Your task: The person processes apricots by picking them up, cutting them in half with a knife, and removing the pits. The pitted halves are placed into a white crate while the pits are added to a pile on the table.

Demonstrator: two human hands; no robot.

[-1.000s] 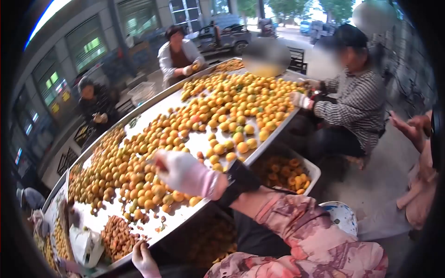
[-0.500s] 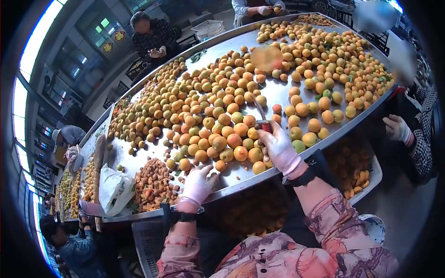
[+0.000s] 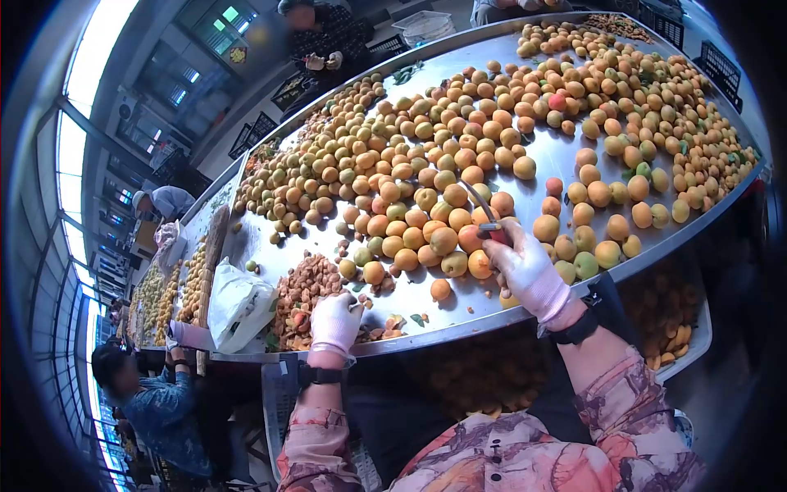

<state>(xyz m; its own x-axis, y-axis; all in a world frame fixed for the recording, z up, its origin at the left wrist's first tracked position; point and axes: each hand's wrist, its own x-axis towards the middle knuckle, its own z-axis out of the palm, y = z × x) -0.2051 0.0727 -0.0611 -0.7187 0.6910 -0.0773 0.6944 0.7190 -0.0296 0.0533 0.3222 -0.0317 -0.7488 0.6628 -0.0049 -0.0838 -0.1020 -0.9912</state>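
My right hand (image 3: 529, 271), in a white and pink glove, is closed round the red handle of a curved knife (image 3: 484, 209). Its blade points up and away over the apricots (image 3: 443, 239) heaped on the metal table (image 3: 447, 324). My left hand (image 3: 336, 322), gloved alike, rests at the right edge of a pile of brown pits (image 3: 305, 289) near the table's front edge. Its fingers are curled; whatever they hold, if anything, is hidden. A lone apricot (image 3: 441, 289) lies between my two hands.
A white plastic bag (image 3: 238, 307) lies left of the pits, beside a wooden bar (image 3: 215, 254). Below the front edge are containers of halved apricots (image 3: 672, 328). Co-workers stand across the table (image 3: 316, 41) and at the left (image 3: 156, 402).
The view has shifted, moving the table rightward. My left hand has moved from the apricots' front edge to the pit pile. My right hand still holds the knife.
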